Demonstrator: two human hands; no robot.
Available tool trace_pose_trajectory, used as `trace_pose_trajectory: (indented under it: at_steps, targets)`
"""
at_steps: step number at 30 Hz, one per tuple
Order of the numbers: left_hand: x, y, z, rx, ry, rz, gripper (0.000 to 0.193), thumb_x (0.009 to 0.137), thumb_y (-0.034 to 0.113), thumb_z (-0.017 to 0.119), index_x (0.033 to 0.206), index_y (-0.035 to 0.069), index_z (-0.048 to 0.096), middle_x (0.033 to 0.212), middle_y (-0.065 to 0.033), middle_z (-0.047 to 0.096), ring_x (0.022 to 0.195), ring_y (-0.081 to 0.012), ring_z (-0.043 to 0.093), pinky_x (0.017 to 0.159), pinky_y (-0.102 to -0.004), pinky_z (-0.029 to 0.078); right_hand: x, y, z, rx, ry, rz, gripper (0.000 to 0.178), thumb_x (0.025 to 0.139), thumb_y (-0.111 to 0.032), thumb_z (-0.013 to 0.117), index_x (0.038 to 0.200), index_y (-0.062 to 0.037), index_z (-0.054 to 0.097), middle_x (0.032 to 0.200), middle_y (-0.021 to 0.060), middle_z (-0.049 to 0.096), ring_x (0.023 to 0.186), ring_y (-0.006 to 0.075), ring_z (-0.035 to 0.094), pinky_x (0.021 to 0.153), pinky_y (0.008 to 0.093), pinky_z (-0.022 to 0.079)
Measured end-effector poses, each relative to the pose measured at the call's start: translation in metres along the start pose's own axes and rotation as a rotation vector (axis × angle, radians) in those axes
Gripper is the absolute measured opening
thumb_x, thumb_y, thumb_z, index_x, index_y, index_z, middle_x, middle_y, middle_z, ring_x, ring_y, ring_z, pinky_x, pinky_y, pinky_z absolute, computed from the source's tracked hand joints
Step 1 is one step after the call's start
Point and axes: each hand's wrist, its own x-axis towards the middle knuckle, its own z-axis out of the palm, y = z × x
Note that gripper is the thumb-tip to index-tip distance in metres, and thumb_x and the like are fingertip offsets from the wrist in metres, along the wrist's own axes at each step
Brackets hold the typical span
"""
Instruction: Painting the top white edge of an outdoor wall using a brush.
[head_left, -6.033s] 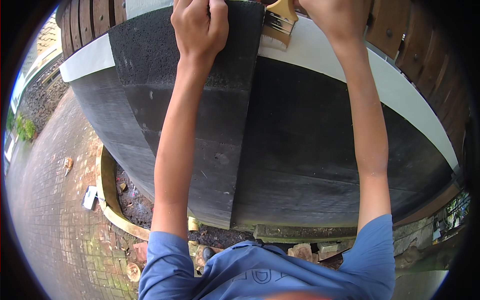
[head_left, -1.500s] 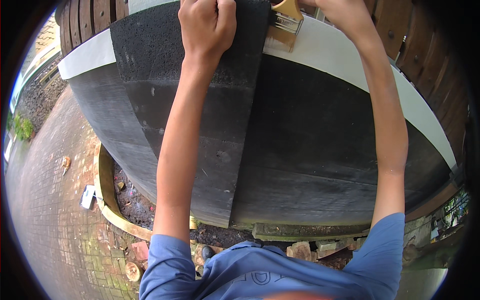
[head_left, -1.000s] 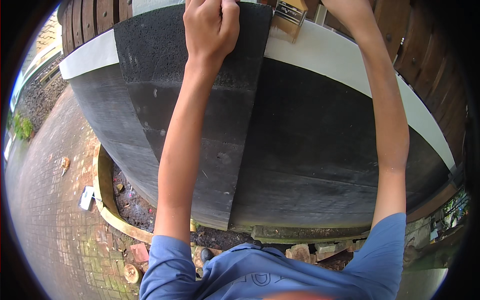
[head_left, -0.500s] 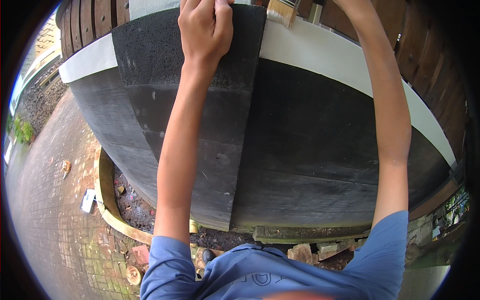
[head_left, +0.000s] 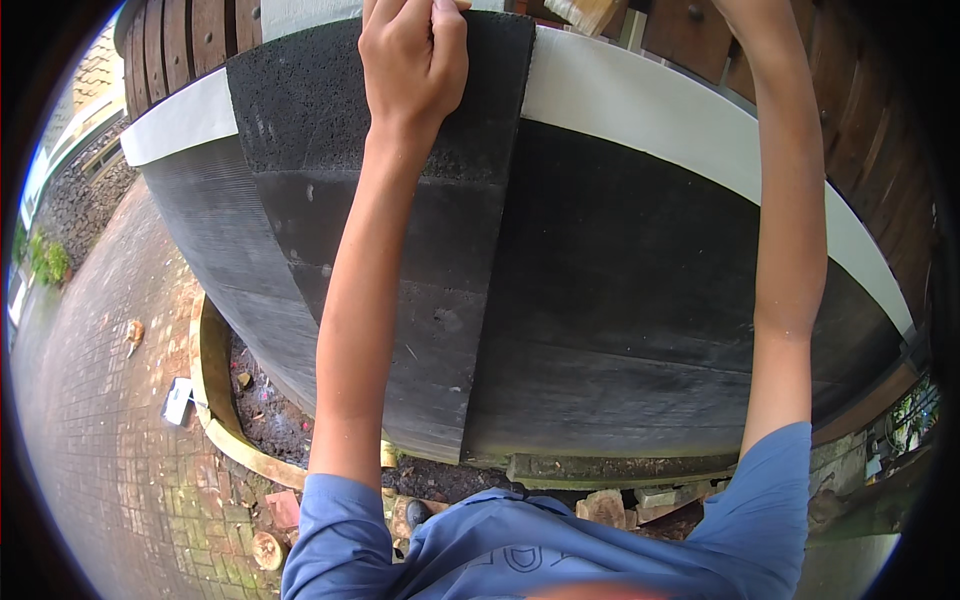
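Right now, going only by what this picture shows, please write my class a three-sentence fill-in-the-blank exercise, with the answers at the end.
The paintbrush is to the ____ of the left hand.
The curved band beside the black pillar is ____.
The person's shirt is ____.
Missing words: right; white; blue.

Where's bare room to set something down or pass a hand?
Set-down: paving left of the curved yellowish kerb, around the pale rectangular item. Hand pass: in front of the dark wall, between left forearm and right forearm. Crowded: the view's top, with left hand, paintbrush bristles and wooden slats; also low down, bricks beside the blue shirt.
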Motion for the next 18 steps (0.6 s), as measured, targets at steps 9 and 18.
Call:
trace_pose_trajectory:
  at_steps: [9, 18]
  targets:
    - [-0.003, 0.000, 0.000, -0.006, 0.007, 0.008, 0.029, 0.089, 0.012, 0.042, 0.070, -0.004, 0.057, 0.070, -0.0183, 0.050, 0.070, -0.0349, 0.051, 0.065, -0.0426, 0.042, -0.122, 0.067, 0.005, 0.050, 0.090, -0.596, 0.021, 0.087, 0.010, 0.060, 0.105, 0.0032, 0.051, 0.097, 0.0180, 0.063, 0.095, 0.0349, 0.068, 0.090, 0.0470, 0.054]
    - [-0.002, 0.001, 0.000, 0.036, -0.002, 0.031, 0.032, 0.090, 0.014, 0.041, 0.070, -0.004, 0.057, 0.070, -0.0183, 0.050, 0.069, -0.0351, 0.051, 0.065, -0.0421, 0.042, -0.173, 0.067, 0.058, -0.081, -0.038, -0.903, 0.023, 0.074, -0.013, 0.074, 0.092, -0.0151, 0.061, 0.087, 0.0009, 0.062, 0.086, 0.0260, 0.066, 0.087, 0.0423, 0.059]
